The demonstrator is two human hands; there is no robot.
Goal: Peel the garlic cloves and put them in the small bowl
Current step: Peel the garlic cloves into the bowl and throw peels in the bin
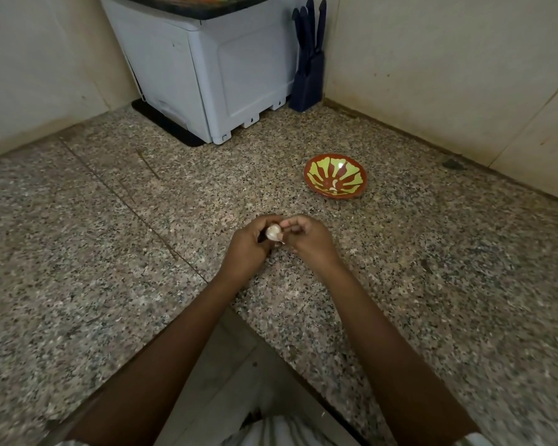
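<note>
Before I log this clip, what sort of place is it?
Most likely a home kitchen corner: a speckled stone counter, a block of dark-handled knives standing on it, and a white appliance beside that.

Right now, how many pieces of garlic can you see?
3: one garlic piece held between the left hand and right hand, and what look like two peeled cloves in the small bowl. The hands may hide more.

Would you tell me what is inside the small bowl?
Inside the small bowl lie a couple of pale pieces, seemingly peeled cloves; the near rim hides its closest inner wall.
</note>
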